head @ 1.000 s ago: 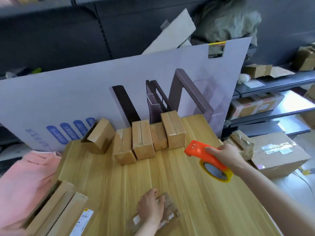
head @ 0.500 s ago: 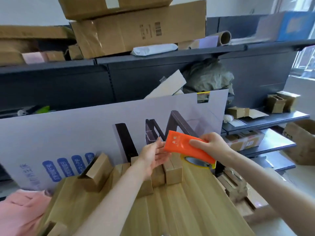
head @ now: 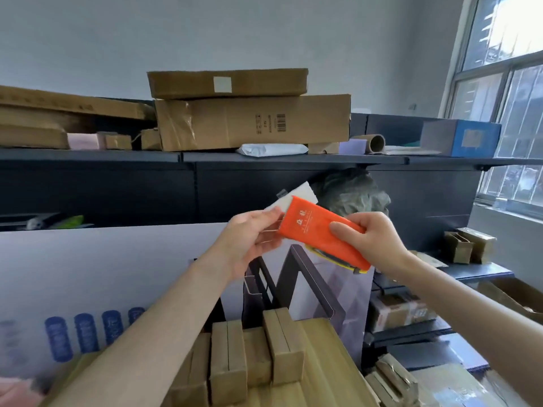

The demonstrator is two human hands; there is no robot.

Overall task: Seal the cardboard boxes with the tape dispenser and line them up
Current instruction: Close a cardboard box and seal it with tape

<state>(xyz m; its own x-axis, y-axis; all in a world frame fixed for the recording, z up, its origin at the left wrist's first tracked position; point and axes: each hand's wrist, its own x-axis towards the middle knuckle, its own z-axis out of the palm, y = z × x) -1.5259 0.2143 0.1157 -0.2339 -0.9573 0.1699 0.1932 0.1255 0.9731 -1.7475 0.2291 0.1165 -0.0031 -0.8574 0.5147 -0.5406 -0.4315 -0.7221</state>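
Shelf (head: pixel 264 158) runs across mid frame, stacked with cartons. Board (head: pixel 117 274) leans lower left, behind the table (head: pixel 329 362) at bottom centre. Boxes (head: pixel 229 362) stand on end in a row at the table's far edge, bottom centre, sides touching or nearly so. Some show a centre seam; can't tell if they're taped.

Both hands are raised mid frame, well above the boxes. Right hand (head: pixel 373 239), right of centre, wraps the rear of the dispenser (head: pixel 311 230), thumb on the orange top face, a firm full grip. Left hand (head: pixel 249 239), just left of centre, pinches narrowly at the dispenser's front lip, thumb above and fingers below. Tape is clear, so can't tell if the end is between the fingertips. Roll (head: pixel 338 259) shows only as a yellow rim under the orange body.

Step, as I judge it: freeing the tape end before sealing a box.

To do it well:
- Keep the right hand steady so the roll can turn while the body doesn't twist.
- Left fingers should lift the end at the lip and pull straight out along the dispenser's line. A sideways pull may split or curl it.
- Pull only a short tab and keep the sticky side off the fingers.
- Keep fingertips off the cutter teeth at the lip, which aren't clearly visible here.
- Then lower the dispenser to a box seam.
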